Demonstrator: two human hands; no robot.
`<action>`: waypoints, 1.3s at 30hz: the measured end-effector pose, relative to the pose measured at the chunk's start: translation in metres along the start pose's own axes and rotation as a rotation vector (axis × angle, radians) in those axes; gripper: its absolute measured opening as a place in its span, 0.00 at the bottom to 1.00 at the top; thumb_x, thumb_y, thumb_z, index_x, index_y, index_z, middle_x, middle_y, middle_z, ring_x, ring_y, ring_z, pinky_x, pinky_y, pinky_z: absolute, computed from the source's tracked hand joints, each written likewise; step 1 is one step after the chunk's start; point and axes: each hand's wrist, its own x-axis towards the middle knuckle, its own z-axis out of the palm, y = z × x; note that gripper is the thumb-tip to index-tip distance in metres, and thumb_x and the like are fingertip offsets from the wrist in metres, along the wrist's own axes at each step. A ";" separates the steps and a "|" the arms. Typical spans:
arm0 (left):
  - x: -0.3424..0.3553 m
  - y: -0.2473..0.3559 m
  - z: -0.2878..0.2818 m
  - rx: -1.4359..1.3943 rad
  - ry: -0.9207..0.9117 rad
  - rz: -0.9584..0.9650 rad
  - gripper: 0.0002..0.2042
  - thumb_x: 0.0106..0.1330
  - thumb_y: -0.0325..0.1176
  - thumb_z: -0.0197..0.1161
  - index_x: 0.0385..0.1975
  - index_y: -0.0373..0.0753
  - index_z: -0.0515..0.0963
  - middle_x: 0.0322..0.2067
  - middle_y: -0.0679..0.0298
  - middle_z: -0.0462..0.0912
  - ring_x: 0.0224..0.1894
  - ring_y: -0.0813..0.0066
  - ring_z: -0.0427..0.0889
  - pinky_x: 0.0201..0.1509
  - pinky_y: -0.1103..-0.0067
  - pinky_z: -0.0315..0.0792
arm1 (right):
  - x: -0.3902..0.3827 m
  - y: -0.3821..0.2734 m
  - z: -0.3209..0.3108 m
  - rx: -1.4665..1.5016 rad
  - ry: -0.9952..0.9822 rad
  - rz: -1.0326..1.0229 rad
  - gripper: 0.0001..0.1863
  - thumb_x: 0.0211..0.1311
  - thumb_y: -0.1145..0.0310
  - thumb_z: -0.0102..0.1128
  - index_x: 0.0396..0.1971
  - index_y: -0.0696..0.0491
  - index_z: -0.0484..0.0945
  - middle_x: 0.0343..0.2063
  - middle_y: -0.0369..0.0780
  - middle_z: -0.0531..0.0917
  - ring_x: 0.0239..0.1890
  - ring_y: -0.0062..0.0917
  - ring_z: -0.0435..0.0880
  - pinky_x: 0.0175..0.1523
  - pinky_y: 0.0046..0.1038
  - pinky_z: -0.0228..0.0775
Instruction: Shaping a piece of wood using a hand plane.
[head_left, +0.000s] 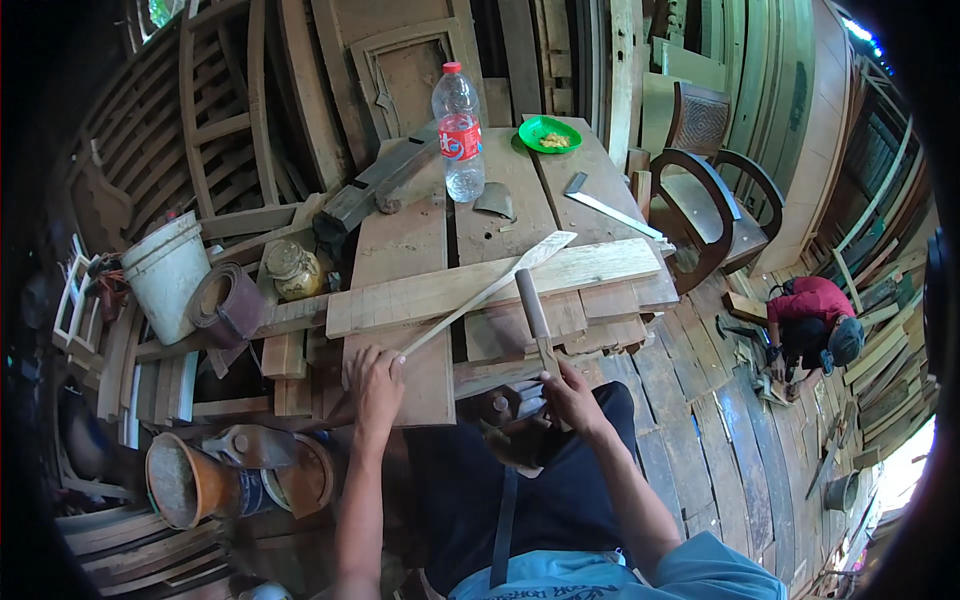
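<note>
- Two bare hands work close to the body: the right hand (570, 396) is closed around the lower part of an upright stick-like tool (535, 310), its round grey-brown upper end standing free.
- The left hand (376, 386) lies curled at the bench edge, its thumb at the thin end of a pale wooden piece (500, 283); I cannot tell whether the fingers pinch it.
- That piece slants over a thick plank (590, 268) on the bench (403, 240), its broad, blade-like end away from the body.
- It looks light and dry, fairly stiff but likely springy along the narrow shank, which could snap if bent hard. The broad end or the thicker shank beside it should give the surest hold; bare wood probably slips little.
- Farther off stand a clear bottle (462, 140) and a green dish (530, 131).
</note>
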 end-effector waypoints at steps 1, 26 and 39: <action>0.001 0.002 0.002 -0.085 0.042 0.049 0.07 0.63 0.32 0.60 0.35 0.35 0.78 0.35 0.56 0.80 0.46 0.53 0.76 0.48 0.60 0.67 | 0.001 -0.001 0.003 -0.194 0.084 -0.090 0.31 0.66 0.55 0.57 0.64 0.55 0.62 0.35 0.43 0.80 0.34 0.28 0.80 0.39 0.28 0.72; -0.001 0.061 0.010 -0.229 -0.059 -0.002 0.06 0.64 0.30 0.59 0.36 0.36 0.73 0.31 0.50 0.81 0.37 0.43 0.78 0.37 0.56 0.69 | -0.011 -0.064 0.006 -1.358 0.086 -0.320 0.37 0.60 0.52 0.60 0.69 0.30 0.57 0.31 0.53 0.79 0.33 0.49 0.82 0.39 0.45 0.74; 0.027 0.039 -0.098 -0.180 0.170 0.567 0.05 0.56 0.32 0.65 0.24 0.38 0.81 0.21 0.58 0.78 0.24 0.56 0.76 0.27 0.67 0.69 | 0.024 -0.086 -0.058 -0.818 0.316 -0.756 0.35 0.44 0.60 0.65 0.53 0.60 0.67 0.56 0.54 0.68 0.59 0.45 0.68 0.59 0.41 0.65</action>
